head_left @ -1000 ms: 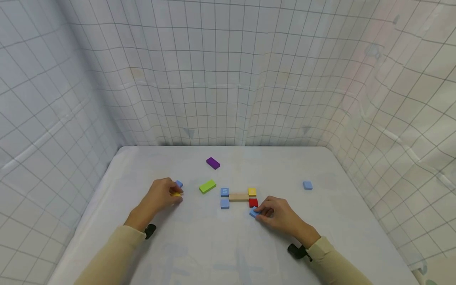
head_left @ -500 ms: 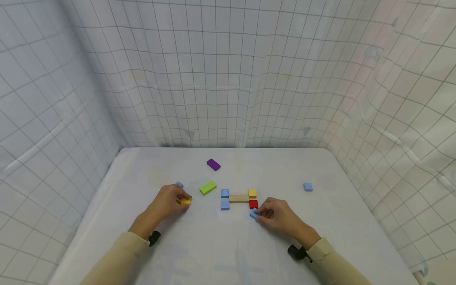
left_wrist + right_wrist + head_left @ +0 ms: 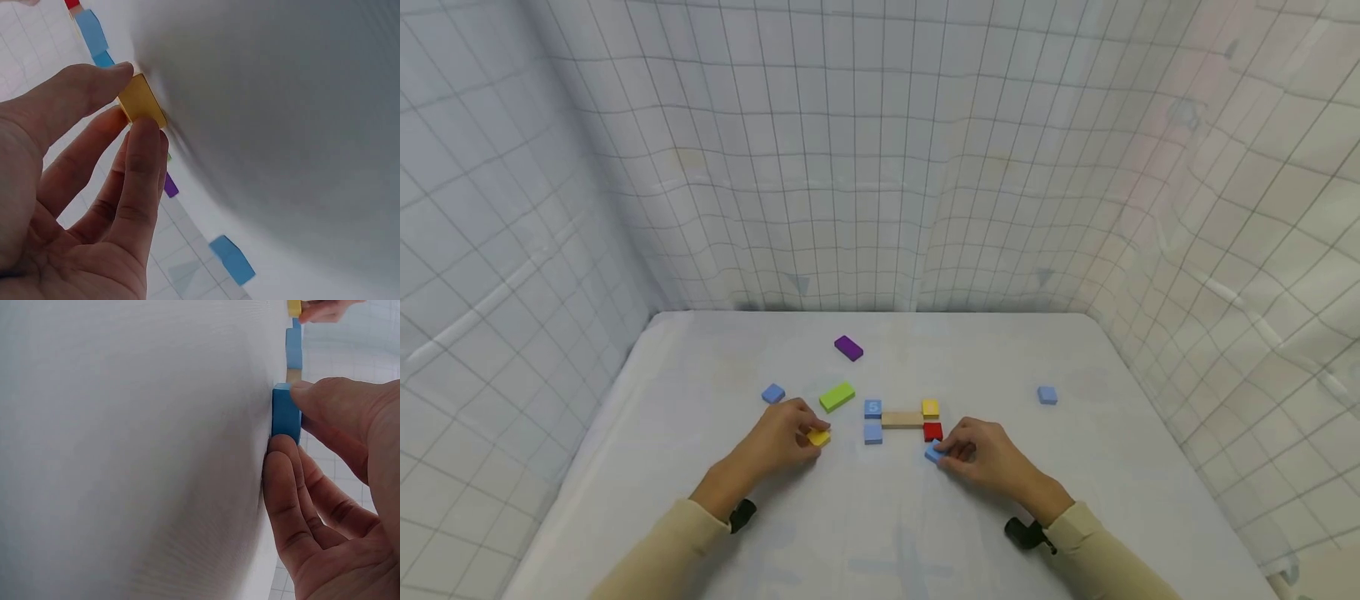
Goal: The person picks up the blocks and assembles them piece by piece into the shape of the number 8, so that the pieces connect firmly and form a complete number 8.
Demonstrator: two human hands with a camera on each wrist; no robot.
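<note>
My left hand [image 3: 778, 435] pinches a yellow square tile [image 3: 141, 99] between thumb and fingertips, low over the table and left of the arrangement. My right hand [image 3: 988, 450] pinches a blue square tile [image 3: 286, 414] by its edges, just in front of a red tile [image 3: 932, 432]. That arrangement has a plain wooden bar [image 3: 902, 420] lying crosswise. At its left end sit a blue tile marked 5 [image 3: 872, 408] and a plain blue tile [image 3: 873, 434]. A yellow tile [image 3: 930, 408] and the red one sit at its right end.
A lime green block [image 3: 837, 397] lies behind the left hand, a purple block [image 3: 848, 348] farther back. Loose blue tiles rest at left [image 3: 772, 393] and far right [image 3: 1047, 395]. Gridded white curtains [image 3: 880, 208] enclose the white table [image 3: 880, 533].
My left hand has carried the yellow tile to the right and toward me, uncovering the loose blue tile on the left. The right hand stays in place with its blue tile.
</note>
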